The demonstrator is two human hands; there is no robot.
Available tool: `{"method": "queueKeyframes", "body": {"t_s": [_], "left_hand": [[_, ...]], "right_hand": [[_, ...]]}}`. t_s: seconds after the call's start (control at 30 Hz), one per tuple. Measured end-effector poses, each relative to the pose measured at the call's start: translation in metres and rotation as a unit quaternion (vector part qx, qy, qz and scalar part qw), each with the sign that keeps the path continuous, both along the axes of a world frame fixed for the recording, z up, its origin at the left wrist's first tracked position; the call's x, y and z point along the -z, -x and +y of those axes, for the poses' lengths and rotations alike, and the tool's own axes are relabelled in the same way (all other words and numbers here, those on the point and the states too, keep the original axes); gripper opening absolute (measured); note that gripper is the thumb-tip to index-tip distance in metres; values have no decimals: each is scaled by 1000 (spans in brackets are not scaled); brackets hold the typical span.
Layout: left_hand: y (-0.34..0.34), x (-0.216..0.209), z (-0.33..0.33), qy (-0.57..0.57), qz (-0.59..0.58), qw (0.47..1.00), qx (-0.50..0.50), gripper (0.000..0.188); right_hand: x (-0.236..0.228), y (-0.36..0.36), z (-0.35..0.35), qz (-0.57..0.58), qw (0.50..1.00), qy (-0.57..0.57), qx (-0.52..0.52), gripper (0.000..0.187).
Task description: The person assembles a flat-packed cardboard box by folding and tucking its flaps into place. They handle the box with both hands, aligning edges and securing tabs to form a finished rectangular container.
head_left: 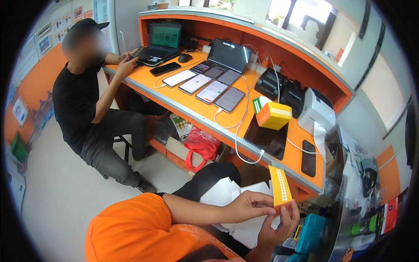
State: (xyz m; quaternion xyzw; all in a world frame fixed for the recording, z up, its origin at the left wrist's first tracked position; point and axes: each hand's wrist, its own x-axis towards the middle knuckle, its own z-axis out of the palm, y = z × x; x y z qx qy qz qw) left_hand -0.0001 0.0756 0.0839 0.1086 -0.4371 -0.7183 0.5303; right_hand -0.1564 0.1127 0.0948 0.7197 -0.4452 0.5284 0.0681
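Observation:
A small yellow-and-orange carton (280,185) with a row of white shapes is held up in front of the desk's near edge. My left hand (249,206) pinches its lower left edge between thumb and fingers. From below, my right hand (279,226) grips its lower right corner, and the two hands almost meet. White sheets of card or paper (220,192) lie across my lap beneath my hands. On the desk beyond, a larger yellow-and-orange box (274,116) rests on a black tablet (266,140).
The orange desk (174,94) holds several phones (211,91) with white cables, an open laptop (163,39), a black phone (308,157) and a white printer (315,109). A co-worker (80,87) sits at left, holding a phone. A teal case (312,231) stands at lower right.

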Motion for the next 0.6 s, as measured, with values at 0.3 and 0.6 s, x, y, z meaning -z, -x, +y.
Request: {"method": "queueKeyframes", "body": {"t_s": [0.3, 0.6], "left_hand": [[-10, 10, -7, 66, -53, 996, -12, 25], [-11, 13, -8, 90, -1, 996, -25, 24]], "right_hand": [[-1, -5, 5, 19, 999, -20, 33, 47], [-22, -16, -5, 72, 994, 78, -18, 50]]}}
